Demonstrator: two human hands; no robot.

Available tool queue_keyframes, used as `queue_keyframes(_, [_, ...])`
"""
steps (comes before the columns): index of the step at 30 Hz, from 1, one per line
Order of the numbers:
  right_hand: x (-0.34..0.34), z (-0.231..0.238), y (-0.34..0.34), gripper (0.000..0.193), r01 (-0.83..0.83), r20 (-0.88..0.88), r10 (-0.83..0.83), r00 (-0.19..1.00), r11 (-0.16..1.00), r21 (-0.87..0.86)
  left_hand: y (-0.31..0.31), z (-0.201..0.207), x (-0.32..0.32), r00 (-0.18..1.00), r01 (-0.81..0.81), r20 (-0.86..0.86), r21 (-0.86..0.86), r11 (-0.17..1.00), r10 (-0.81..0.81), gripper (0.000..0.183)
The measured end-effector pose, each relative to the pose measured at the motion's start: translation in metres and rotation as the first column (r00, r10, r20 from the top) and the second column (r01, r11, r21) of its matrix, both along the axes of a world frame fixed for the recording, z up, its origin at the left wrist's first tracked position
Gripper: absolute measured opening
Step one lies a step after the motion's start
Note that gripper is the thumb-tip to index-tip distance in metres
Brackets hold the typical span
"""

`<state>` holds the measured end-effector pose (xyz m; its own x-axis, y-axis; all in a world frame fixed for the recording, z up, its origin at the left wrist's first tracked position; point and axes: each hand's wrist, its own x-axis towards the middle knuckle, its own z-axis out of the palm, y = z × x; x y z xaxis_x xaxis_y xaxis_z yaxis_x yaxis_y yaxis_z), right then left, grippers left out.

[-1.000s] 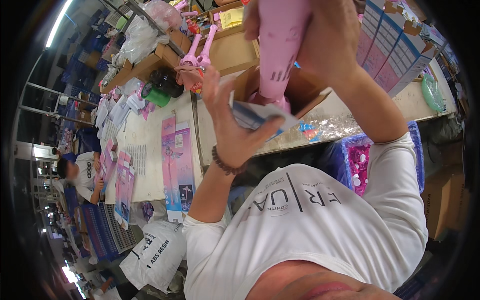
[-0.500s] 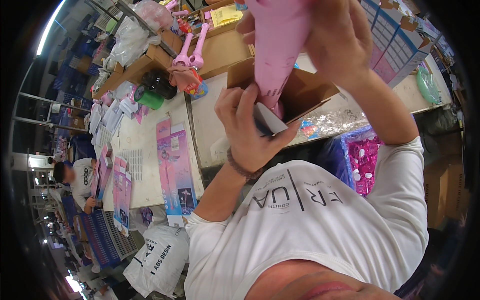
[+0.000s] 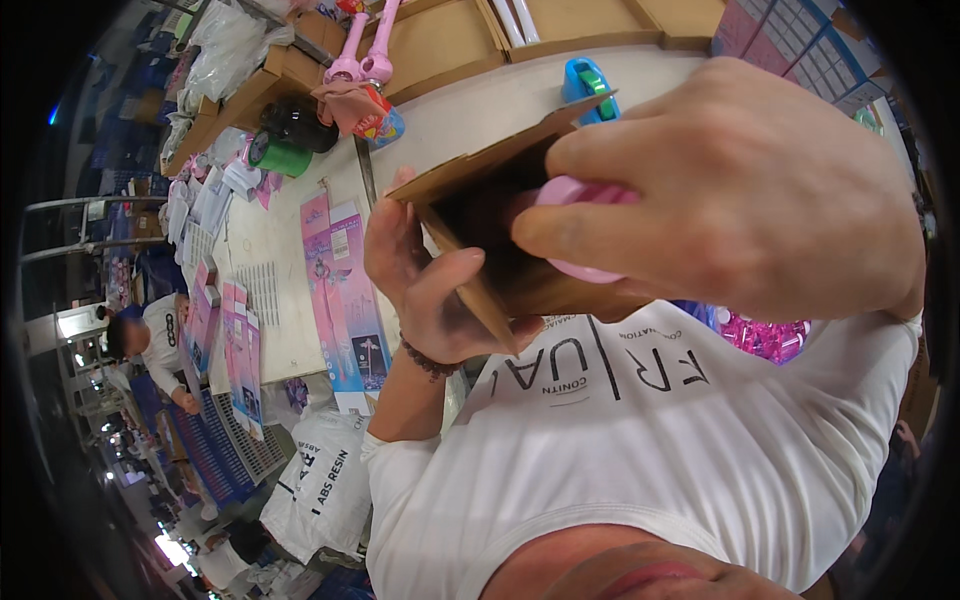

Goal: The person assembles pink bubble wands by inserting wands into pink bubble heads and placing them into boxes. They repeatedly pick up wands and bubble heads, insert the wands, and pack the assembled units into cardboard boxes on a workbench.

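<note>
My left hand (image 3: pixel 425 285) grips the side of an open cardboard box (image 3: pixel 515 145), its thumb by one raised flap. The box mouth faces up toward me, and its inside is dark. At the mouth, my right hand (image 3: pixel 725 190) is closed on a pink plastic piece (image 3: pixel 572 190) with a rounded end. The piece's lower part is hidden inside the box. Beyond the box, a blue tape dispenser (image 3: pixel 590 90) with green tape stands on the worktable (image 3: pixel 440 115).
Printed pink-and-blue cartons (image 3: pixel 345 290) lie left on the table. Pink plastic parts (image 3: pixel 375 60), a colourful cup (image 3: pixel 378 122) and a green roll (image 3: pixel 280 155) stand farther back. Shallow cardboard trays (image 3: pixel 590 22) line the far edge. A co-worker (image 3: pixel 160 340) handles cartons at far left.
The long pink piece has gone down into the box, so only its end shows. My right hand has come lower, to the box mouth. The head view has shifted, bringing the tape dispenser into sight.
</note>
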<state>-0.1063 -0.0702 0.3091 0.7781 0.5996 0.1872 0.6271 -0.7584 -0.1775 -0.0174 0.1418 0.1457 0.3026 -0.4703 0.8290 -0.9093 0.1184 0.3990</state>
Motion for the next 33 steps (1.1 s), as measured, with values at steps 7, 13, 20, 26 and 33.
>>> queue_keyframes(7, [0.020,-0.029,0.008,0.013,-0.134,-0.149,0.115,0.982,0.983,-0.122,0.002,-0.002,-0.002,1.000,0.009,0.023,-0.011,1.000,-0.009,0.068])
queue_keyframes(13, [0.031,-0.057,0.011,0.011,-0.226,-0.054,0.221,0.974,0.965,-0.134,-0.004,-0.002,-0.003,0.999,0.019,0.030,-0.043,0.999,-0.017,0.068])
queue_keyframes(20, [0.046,-0.075,0.032,0.013,-0.240,-0.220,0.157,0.963,0.871,-0.428,-0.005,0.000,-0.009,0.999,-0.025,0.048,0.000,1.000,0.025,0.066])
queue_keyframes(26, [0.034,-0.076,0.024,0.018,-0.260,-0.130,0.227,0.965,0.885,-0.386,-0.006,0.002,-0.009,0.999,-0.013,0.036,0.027,1.000,0.012,0.064])
queue_keyframes(33, [0.028,-0.077,0.007,0.020,-0.286,-0.280,0.197,0.940,0.901,-0.327,-0.016,0.004,-0.006,0.999,0.031,0.043,0.010,0.999,-0.031,0.062])
